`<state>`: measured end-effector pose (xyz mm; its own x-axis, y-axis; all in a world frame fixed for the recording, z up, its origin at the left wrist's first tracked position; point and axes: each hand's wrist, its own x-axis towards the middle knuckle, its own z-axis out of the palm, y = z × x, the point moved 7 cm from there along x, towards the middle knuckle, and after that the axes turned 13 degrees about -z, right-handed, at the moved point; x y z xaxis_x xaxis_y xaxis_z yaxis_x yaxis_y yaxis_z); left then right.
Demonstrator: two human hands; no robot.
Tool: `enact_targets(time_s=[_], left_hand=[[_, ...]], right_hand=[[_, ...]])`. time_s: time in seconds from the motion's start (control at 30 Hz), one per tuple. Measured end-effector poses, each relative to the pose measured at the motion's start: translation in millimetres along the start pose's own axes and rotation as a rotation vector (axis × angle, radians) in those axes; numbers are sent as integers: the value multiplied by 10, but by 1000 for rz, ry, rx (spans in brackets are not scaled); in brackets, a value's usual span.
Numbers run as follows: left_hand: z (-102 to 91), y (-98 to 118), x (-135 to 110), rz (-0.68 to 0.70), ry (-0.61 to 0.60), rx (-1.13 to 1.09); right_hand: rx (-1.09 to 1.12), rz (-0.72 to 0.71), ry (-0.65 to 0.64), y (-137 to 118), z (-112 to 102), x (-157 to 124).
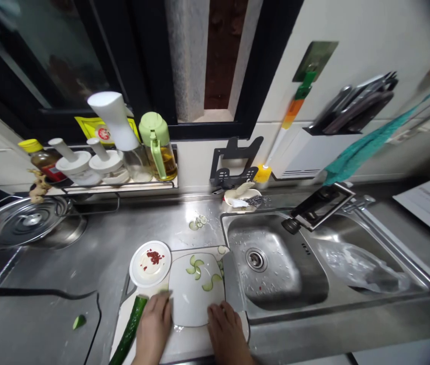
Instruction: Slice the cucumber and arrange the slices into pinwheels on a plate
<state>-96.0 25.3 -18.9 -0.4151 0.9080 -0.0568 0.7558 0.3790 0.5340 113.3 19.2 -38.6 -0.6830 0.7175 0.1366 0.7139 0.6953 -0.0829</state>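
Left hand (154,320): fingers curled over the left edge of the white plate (195,299).
Right hand (225,328): gripping the same plate's near right corner.
White plate: flat on the cutting board (190,345), just left of the sink (298,286), carrying cucumber slices (199,268).
Cucumber (130,328): on the board, just beside the left hand.
Round dish (150,263): on the bench (104,253), at the plate's far left corner.

Head-worn view, steeply down over the counter (97,263)

Two hands low in view, about 6 o'clock. Left hand (154,324) bare, skin uncovered down to wrist. Right hand (225,325) bare likewise, short stretch of uncovered forearm behind it. Nails too blurred to tell.
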Motion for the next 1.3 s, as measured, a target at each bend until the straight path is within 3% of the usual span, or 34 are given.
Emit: enact_targets(time_s=[0.1,0.2,0.37,0.63,0.77,0.97,1.07,1.17,1.3], left_hand=[[-67,-266,-26,-124,-25,63],[-64,-361,-44,-198,-79,142],[-39,-300,-41,-252,-109,243],[-22,-246,34,-292,-152,351],[-45,-273,57,-288,-147,245],[-131,-305,81,-232,-156,-104],[-122,-270,90,-214,-248,-257],[-30,-200,93,-253,-368,-395],[153,-28,91,-305,-551,-556]], right_hand=[[29,-2,-9,-117,26,-10],[37,-28,-1,-192,50,16],[30,-28,138,-214,136,32],[52,17,27,-234,401,-31],[96,22,33,-232,355,-13],[343,109,-4,-166,-10,190],[419,67,2,-182,-143,389],[504,21,95,-196,-214,603],[764,215,95,-98,-164,759]])
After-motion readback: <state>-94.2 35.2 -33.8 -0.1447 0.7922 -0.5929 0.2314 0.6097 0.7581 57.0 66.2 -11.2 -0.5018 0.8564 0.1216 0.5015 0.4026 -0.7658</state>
